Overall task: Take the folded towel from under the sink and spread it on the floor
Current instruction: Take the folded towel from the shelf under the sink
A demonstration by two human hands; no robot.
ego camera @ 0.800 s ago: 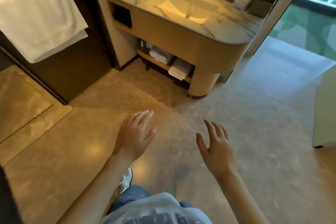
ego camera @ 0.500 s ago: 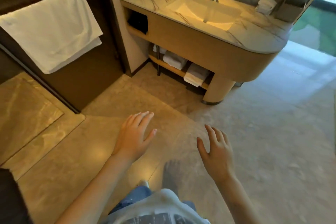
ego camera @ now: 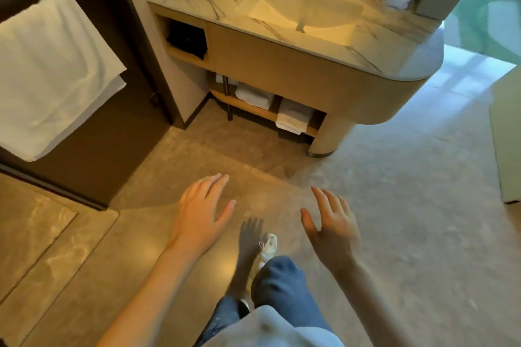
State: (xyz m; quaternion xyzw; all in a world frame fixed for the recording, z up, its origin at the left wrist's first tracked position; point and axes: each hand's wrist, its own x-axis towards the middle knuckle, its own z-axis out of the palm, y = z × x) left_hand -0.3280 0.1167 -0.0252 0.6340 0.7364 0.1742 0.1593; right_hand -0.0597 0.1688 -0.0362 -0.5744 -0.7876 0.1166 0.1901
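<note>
Both hands were spread and empty above the floor [ego camera: 394,205]: the left hand [ego camera: 201,217], the right hand [ego camera: 332,229]. The folded towel [ego camera: 293,118] lay on the shelf [ego camera: 253,110] under the sink [ego camera: 304,11], well ahead of both.

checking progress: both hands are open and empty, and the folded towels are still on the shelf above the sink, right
Not quite. In the head view the folded towels lie on the shelf under the sink, not above it. The left hand and right hand are open and empty.
</note>
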